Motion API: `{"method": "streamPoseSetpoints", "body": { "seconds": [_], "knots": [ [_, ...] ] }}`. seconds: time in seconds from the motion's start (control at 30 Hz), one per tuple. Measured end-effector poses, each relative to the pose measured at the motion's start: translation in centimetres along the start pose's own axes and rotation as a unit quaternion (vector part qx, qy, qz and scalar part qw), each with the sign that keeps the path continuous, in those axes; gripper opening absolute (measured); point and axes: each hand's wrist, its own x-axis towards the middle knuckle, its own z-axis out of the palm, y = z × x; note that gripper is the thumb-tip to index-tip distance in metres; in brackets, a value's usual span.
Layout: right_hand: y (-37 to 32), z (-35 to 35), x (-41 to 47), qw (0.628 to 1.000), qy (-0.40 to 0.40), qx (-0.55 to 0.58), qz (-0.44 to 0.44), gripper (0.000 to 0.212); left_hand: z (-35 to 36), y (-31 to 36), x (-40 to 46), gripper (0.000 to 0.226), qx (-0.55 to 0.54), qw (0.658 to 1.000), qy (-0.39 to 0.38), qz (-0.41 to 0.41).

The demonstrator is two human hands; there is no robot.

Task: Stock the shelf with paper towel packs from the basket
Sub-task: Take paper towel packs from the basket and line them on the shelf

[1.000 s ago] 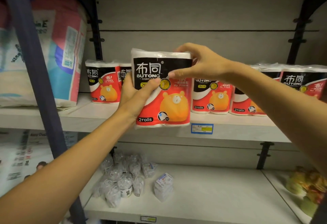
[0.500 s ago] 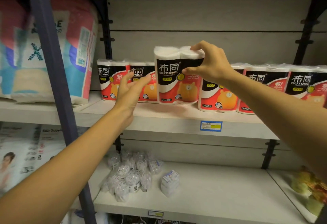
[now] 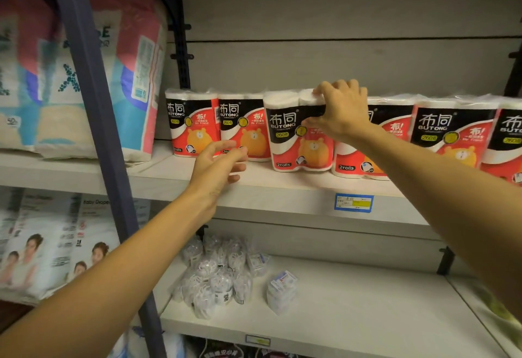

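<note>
A two-roll paper towel pack (image 3: 293, 142), black, red and white with an orange bear, stands upright on the white shelf (image 3: 282, 188), slightly forward of its neighbours. My right hand (image 3: 340, 111) grips its top right corner, fingers curled over the roll and thumb on the front. My left hand (image 3: 219, 167) hovers open above the shelf's front, just left of that pack, holding nothing. Two like packs (image 3: 217, 126) stand to the left and several more (image 3: 440, 137) continue to the right. The basket is out of view.
Large diaper bags (image 3: 84, 75) fill the neighbouring bay at left, behind a dark blue upright post (image 3: 93, 103). A blue and yellow price tag (image 3: 354, 202) sits on the shelf edge. The lower shelf (image 3: 367, 315) carries small wrapped items (image 3: 220, 275).
The pack went from being held out in front by both hands to standing on the shelf in the row. My left hand has let go and drawn back; my right still holds its top.
</note>
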Motion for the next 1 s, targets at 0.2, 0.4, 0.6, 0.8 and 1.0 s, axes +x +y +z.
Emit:
{"method": "streamPoseSetpoints", "body": {
  "seconds": [0.2,0.4,0.6,0.8,1.0],
  "knots": [
    [0.5,0.6,1.9,0.997,-0.032,-0.068,0.028,0.067,-0.3,-0.6,0.1,0.027,-0.010,1.000,0.021,-0.010],
    [0.8,2.4,1.3,0.994,-0.059,-0.091,0.032,0.072,0.7,-0.9,-0.5,0.025,-0.015,0.999,0.032,-0.012],
    [1.0,3.1,0.3,0.995,-0.058,-0.084,0.009,0.094,2.2,0.0,-1.3,0.023,-0.023,0.998,0.049,0.010],
    [-0.3,3.7,-3.1,0.972,0.189,0.057,-0.124,0.032,3.4,0.6,-2.0,0.018,-0.004,0.997,0.067,0.046],
    [-4.0,2.6,-6.5,0.917,0.189,0.319,-0.147,0.017,2.7,-1.3,-3.4,0.011,0.042,0.991,0.114,0.055]
  ]
}}
